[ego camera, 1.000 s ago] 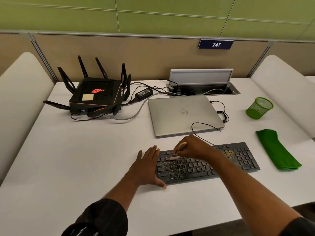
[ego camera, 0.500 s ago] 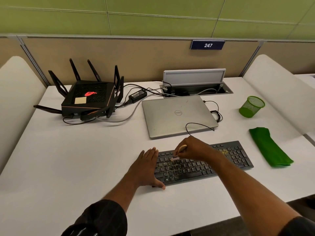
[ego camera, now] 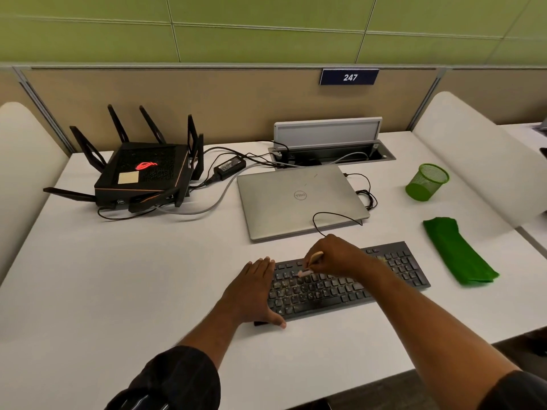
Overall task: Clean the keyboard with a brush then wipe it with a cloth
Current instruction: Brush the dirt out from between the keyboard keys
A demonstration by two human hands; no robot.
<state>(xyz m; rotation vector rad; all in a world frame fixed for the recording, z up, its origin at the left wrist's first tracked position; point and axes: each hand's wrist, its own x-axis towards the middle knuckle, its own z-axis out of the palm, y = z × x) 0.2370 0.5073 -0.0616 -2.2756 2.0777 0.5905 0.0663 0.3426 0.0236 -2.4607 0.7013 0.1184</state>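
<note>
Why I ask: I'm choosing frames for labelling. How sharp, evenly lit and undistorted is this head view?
Head view: even light, faint shadows, no glare on the white desk; wide-angle stretching towards the corners; the small tan-handled brush in the right hand looks soft; legends on the dusty black keyboard unreadable.

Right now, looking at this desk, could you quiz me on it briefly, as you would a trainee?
1. True or false: the green cloth lies on top of the keyboard.
2. Which one grips the brush? A. left hand B. right hand C. neither
3. Fill in: the left hand presses flat on the keyboard's ___ end.
Key: 1 false, it lies on the table, apart from it; 2 B; 3 left.
</note>
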